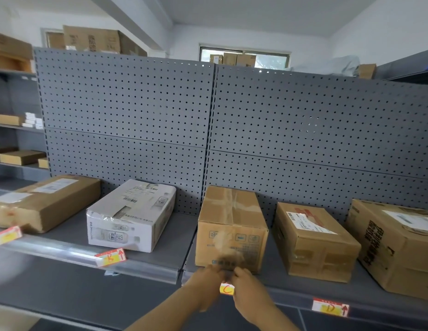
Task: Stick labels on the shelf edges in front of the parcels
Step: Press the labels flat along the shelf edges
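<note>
Where the shelf edge (292,292) passes in front of the middle brown parcel (232,231), I see both hands meeting on the label marked C (227,289): the left hand (208,281) pinches its left end and the right hand (245,283) its right end, fingers closed on it though blurred. Left of that parcel, label B (110,257) sits below the white parcel (131,217); right of it, label D (330,307) sits below another brown parcel (315,242).

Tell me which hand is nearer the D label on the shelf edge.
Right. The right hand is at the C label, on the side toward the D label; the left hand sits farther left.
</note>
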Available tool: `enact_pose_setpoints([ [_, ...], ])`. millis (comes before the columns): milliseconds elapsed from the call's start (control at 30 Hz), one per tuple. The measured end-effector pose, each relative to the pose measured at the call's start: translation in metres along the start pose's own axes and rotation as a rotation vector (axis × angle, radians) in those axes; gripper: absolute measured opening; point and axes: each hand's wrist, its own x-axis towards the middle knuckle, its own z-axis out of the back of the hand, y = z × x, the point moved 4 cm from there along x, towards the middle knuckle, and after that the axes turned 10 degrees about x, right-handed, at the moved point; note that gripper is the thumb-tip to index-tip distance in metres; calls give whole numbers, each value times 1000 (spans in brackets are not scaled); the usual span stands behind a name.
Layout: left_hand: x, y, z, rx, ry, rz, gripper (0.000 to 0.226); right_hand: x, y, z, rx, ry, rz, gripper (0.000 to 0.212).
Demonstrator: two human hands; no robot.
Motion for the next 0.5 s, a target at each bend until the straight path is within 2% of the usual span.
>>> enact_pose_setpoints([
  [167, -4, 1, 1, 4, -58, -2, 62, -1, 3, 4, -31, 10, 38, 39],
  [300, -7, 0, 1, 32, -58, 9, 50, -3, 6, 6, -64, 31, 44, 34],
  [500, -15, 19, 5, -9, -65, 84, 45, 0, 14, 14, -97, 23, 30, 31],
])
